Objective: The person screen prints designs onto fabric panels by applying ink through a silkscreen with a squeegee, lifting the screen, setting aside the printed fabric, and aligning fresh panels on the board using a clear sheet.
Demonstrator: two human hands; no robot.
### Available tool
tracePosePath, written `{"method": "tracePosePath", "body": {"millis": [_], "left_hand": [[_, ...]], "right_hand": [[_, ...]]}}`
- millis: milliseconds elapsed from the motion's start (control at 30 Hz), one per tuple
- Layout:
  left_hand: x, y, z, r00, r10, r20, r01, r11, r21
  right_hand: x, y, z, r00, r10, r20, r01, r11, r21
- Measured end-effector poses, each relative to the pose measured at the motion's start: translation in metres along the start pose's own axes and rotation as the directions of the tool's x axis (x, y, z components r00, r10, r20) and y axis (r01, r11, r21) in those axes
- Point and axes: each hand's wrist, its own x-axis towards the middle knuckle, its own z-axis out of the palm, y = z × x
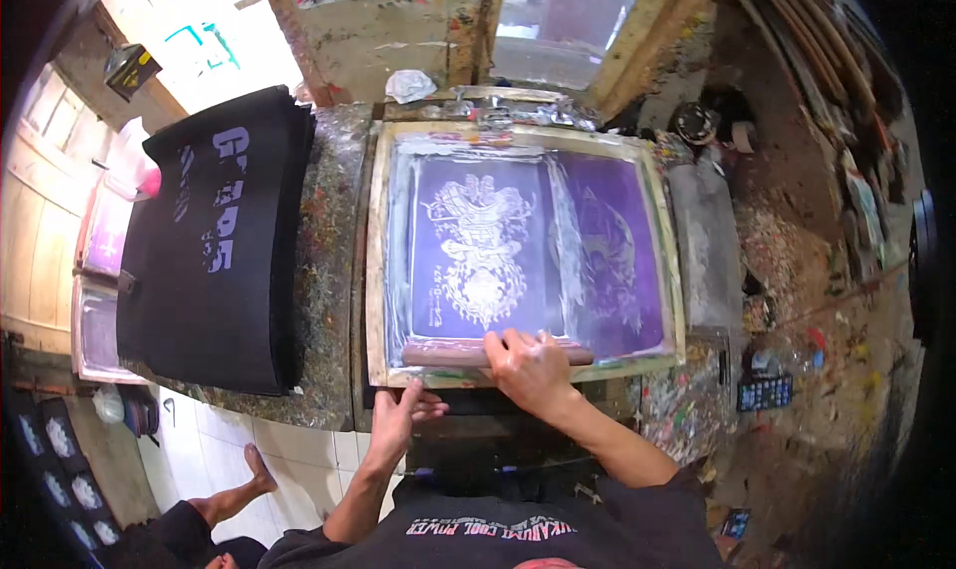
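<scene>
A wooden-framed printing screen [376, 230] lies flat before me, its purple mesh bearing a pale ornate design on the left and a fainter figure on the right. Across the mesh's near edge rests a long brownish squeegee [443, 352]. My right hand [528, 367] is closed over the squeegee's right half, with the fingers wrapped over its top. Just below the frame's near bar is my left hand [403, 417], thumb up by the bar and fingers stretched to the right, holding nothing I can see.
A stack of black printed fabric pieces [214, 300] lies on the paint-spattered table [327, 270] to the left. A crumpled white cloth [409, 86] sits behind the screen. At right are a phone-like keypad device [765, 394] and leaning boards [822, 51]. Another person's leg [224, 499] shows lower left.
</scene>
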Motion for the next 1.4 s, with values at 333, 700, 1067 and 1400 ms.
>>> {"method": "tracePosePath", "body": {"millis": [333,700,1067,1400], "left_hand": [[-0.035,0.082,0.006,0.743,0.622,0.247,-0.626,0.776,-0.076],[0.341,0.223,-0.008,0.231,0.864,0.447,-0.237,-0.395,0.887],[0.219,0.260,0.085,0.193,0.926,0.326,-0.651,-0.128,0.748],[-0.012,0.342,-0.238,0.134,0.927,-0.350,-0.352,0.375,0.858]], "right_hand": [[0.030,-0.001,-0.120,0.879,0.142,-0.455,-0.193,0.979,-0.067],[0.219,0.078,-0.275,0.912,0.237,-0.335,-0.239,0.970,0.036],[0.259,0.120,-0.296,0.911,0.247,-0.330,-0.253,0.967,0.024],[0.244,0.099,-0.300,0.932,0.197,-0.305,-0.185,0.980,0.068]]}}
